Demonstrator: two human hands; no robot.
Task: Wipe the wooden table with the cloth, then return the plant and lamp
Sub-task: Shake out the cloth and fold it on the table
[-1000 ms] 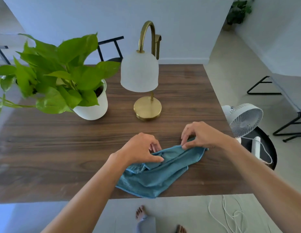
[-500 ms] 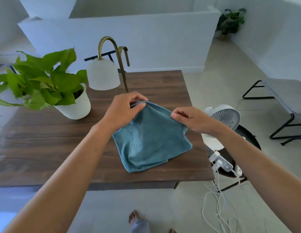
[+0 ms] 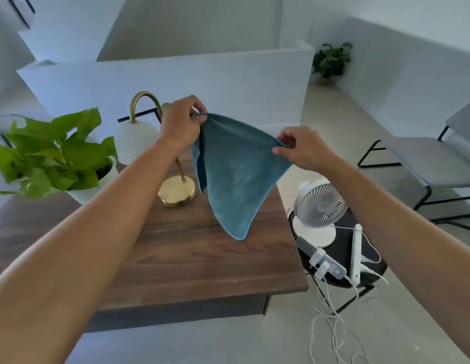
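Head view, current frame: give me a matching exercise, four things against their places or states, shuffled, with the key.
Things:
1. cloth
2. lamp
3. fan
4. plant

Places or states:
A. on the dark round stand right of the table
B. hanging in the air, a corner pinched in each hand
C. far left of the table, in a white pot
D. brass base standing on the table

Pairs: 1-B, 2-D, 3-A, 4-C

Blue cloth between both hands, seemingly clear of table.
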